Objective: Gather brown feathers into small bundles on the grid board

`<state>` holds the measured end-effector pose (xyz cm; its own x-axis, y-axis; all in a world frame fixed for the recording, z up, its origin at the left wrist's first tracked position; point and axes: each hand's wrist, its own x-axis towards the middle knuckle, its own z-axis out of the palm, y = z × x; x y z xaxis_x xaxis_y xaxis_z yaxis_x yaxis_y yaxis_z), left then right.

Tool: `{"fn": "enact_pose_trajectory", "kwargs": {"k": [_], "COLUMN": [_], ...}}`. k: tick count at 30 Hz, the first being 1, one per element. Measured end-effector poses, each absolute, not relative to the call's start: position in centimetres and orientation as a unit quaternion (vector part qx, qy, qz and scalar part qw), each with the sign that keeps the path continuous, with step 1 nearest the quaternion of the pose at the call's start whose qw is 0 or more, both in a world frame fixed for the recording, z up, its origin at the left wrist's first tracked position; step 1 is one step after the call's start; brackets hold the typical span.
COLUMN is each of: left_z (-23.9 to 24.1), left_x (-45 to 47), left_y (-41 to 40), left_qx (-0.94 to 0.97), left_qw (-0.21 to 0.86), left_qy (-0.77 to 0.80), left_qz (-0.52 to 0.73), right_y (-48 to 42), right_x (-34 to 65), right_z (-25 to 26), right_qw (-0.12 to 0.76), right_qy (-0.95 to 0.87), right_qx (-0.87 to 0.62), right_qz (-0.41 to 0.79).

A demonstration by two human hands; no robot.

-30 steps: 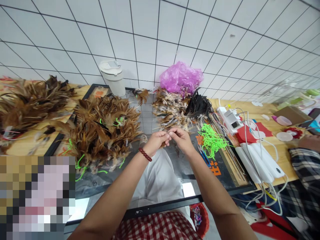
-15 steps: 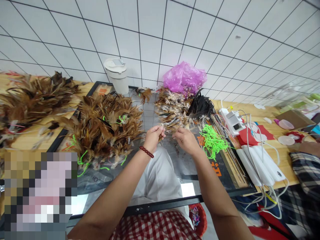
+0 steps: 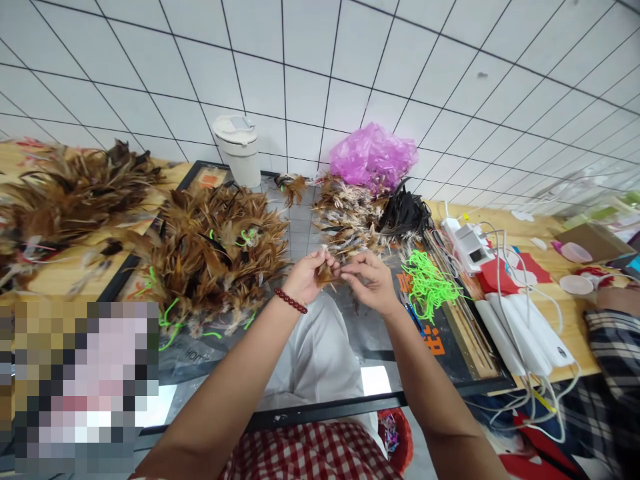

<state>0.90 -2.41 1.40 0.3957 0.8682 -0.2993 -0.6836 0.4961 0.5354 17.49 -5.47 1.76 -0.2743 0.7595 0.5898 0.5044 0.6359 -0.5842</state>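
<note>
My left hand (image 3: 309, 275), with a dark red bead bracelet at its wrist, pinches a small bunch of brown feathers (image 3: 325, 276). Close against it, my right hand (image 3: 369, 280) has thumb and forefinger pinched at the right edge of the same feathers; the exact grip is too small to see. Left of my hands lies a big heap of brown feathers (image 3: 220, 247) with bright green strings among them. Just beyond them is a pile of pale, mottled feathers (image 3: 345, 217), with black feathers (image 3: 406, 215) beside it. Green strings (image 3: 431, 283) lie to the right.
A white lidded cup (image 3: 239, 153) and a pink plastic bag (image 3: 374, 157) stand by the tiled wall. More feathers (image 3: 75, 193) lie far left. At right are a white power strip (image 3: 470, 243), cables, red pieces and a co-worker's plaid sleeve (image 3: 613, 333). A red basket (image 3: 403, 443) sits below.
My right hand has moved left to meet the left hand, and its fingertips have come to the feathers. More of the brown feathers now shows between my hands. The view has shifted slightly.
</note>
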Motion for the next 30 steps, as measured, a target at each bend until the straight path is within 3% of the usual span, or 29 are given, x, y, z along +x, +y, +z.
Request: {"fn": "enact_pose_trajectory", "kwargs": {"k": [4, 11, 18, 23, 30], "left_z": [1.6, 1.6, 1.5, 1.6, 1.5], "left_x": [0.5, 0.3, 0.1, 0.3, 1.5], "left_y": [-2.2, -2.0, -1.9, -2.3, -3.0], "left_qx": [0.146, 0.133, 0.171, 0.232, 0.334], "left_qw": [0.814, 0.809, 0.775, 0.782, 0.741], "left_qy": [0.272, 0.295, 0.352, 0.396, 0.445], "left_qz": [0.491, 0.492, 0.496, 0.421, 0.375], "right_y": [-5.1, -4.8, -4.7, -5.3, -5.3], "right_x": [18.5, 19.1, 19.3, 18.8, 18.0], "right_z": [2.0, 1.1, 2.0, 3.0, 2.1], "right_qw": [0.478, 0.253, 0.344, 0.336, 0.409], "right_qy": [-0.726, -0.826, -0.802, -0.832, -0.755], "right_qx": [-0.471, -0.441, -0.427, -0.360, -0.461], "right_qz": [0.150, 0.243, 0.236, 0.258, 0.226]}}
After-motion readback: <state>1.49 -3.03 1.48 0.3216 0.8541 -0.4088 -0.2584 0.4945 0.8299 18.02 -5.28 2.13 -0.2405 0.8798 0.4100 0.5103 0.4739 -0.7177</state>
